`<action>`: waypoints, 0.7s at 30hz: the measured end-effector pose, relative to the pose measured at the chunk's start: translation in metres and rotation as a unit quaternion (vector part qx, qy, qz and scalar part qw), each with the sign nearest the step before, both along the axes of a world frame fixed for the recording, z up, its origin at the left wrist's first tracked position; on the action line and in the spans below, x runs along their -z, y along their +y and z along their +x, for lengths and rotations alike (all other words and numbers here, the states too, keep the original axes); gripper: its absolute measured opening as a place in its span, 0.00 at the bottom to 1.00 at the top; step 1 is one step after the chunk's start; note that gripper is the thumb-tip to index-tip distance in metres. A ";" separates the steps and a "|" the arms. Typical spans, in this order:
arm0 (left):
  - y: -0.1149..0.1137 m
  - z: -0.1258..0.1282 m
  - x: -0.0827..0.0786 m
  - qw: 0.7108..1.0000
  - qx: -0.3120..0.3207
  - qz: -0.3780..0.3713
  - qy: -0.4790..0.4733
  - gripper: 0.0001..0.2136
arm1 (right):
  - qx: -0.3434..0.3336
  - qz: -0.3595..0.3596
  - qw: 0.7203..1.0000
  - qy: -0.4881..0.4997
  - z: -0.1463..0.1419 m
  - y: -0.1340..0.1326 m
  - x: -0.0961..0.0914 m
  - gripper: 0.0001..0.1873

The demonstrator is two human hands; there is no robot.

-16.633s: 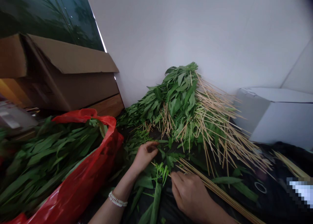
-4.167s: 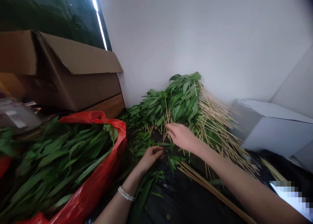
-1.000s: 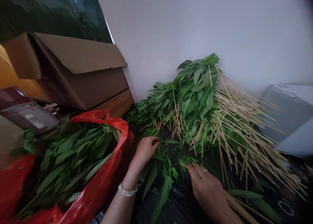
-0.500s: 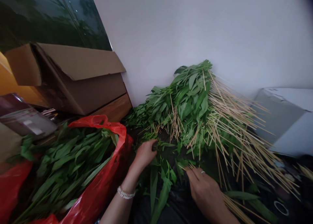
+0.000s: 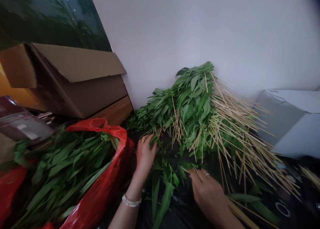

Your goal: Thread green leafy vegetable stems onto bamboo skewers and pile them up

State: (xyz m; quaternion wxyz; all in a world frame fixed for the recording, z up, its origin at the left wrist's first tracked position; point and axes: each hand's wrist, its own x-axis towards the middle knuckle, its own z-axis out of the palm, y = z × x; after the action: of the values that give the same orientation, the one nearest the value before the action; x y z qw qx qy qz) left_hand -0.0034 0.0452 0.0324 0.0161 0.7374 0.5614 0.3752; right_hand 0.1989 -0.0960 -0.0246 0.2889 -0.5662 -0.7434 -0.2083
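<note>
My left hand (image 5: 146,152), with a ring and a pearl bracelet, reaches to the small green stems (image 5: 160,144) beside the red bag. Its thumb and fingers are apart, with greenery showing between them; no firm grip shows. My right hand (image 5: 206,187) is closed on thin bamboo sticks (image 5: 241,213). Their tips poke out past its fingertips, and the rest of the bundle comes out under the wrist. Between both hands, loose long green leaves (image 5: 166,194) lie on black plastic sheeting (image 5: 183,209).
Leafy bundles threaded with sticks (image 5: 196,92) are heaped against the white wall (image 5: 187,29). At left stands a red plastic bag (image 5: 120,155) of leafy stems (image 5: 65,165), with an open cardboard box (image 5: 95,92) behind. A white box (image 5: 285,122) stands at right.
My left hand has turned more upright and shifted slightly left, its fingers spreading from a curled pose. The right hand keeps its hold on the sticks. The whole view has shifted slightly.
</note>
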 end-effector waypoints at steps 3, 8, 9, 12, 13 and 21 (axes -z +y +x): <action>-0.005 0.009 0.009 0.999 0.042 0.002 0.019 0.08 | -0.001 -0.009 1.000 -0.002 0.000 0.000 0.000 0.13; -0.001 0.013 0.021 0.995 0.082 -0.054 0.022 0.08 | -0.001 -0.016 1.000 -0.003 0.000 0.000 0.000 0.13; 0.002 0.011 0.020 0.995 0.066 -0.067 0.022 0.08 | -0.002 -0.017 1.000 -0.003 0.000 0.000 0.000 0.13; 0.016 0.010 0.013 0.989 0.014 -0.132 0.063 0.11 | -0.007 -0.018 1.000 0.001 -0.001 0.000 0.001 0.13; 0.021 0.011 0.011 0.984 0.003 -0.153 0.087 0.11 | -0.011 -0.016 1.000 0.003 -0.001 0.000 0.002 0.13; 0.046 0.031 0.019 0.972 -0.026 -0.184 0.142 0.10 | -0.013 -0.028 0.999 0.009 0.000 -0.001 0.000 0.14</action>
State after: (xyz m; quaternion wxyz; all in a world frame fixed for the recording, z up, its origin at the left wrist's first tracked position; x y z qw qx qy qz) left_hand 0.0278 0.0913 0.0129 0.0621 0.7528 0.6362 0.1569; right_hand 0.1985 -0.0967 -0.0248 0.2825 -0.5661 -0.7536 -0.1785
